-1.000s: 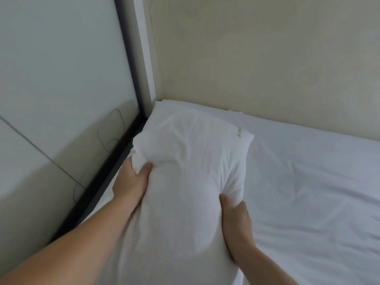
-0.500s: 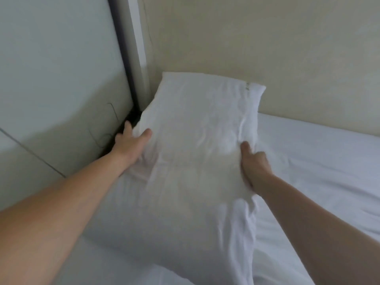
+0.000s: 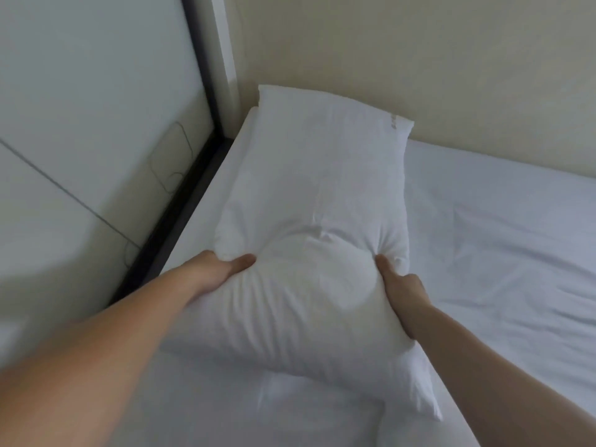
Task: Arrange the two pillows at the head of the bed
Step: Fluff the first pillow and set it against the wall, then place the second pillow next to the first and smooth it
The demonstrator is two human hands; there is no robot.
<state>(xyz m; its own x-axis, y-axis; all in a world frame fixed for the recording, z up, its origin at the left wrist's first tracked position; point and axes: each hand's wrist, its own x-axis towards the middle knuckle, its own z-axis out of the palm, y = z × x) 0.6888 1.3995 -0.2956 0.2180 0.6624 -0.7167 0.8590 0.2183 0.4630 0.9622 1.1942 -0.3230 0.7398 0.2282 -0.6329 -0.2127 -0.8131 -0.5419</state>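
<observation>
White pillow (image 3: 319, 201) in both hands' grip, far end against wall (image 3: 419, 59)

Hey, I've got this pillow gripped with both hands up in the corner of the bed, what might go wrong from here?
1. The pillow lies lengthwise away from the beige wall, so it may take up room a second pillow needs.
2. The left hand and right hand pinch its sides, which could leave it dented.
3. Dragging it might wrinkle the white sheet further.

Both bare forearms stretched forward, left hand (image 3: 219, 269) and right hand (image 3: 404, 291) pinching inward — thumbs on top, fingers (image 3: 416, 280) curled.
</observation>
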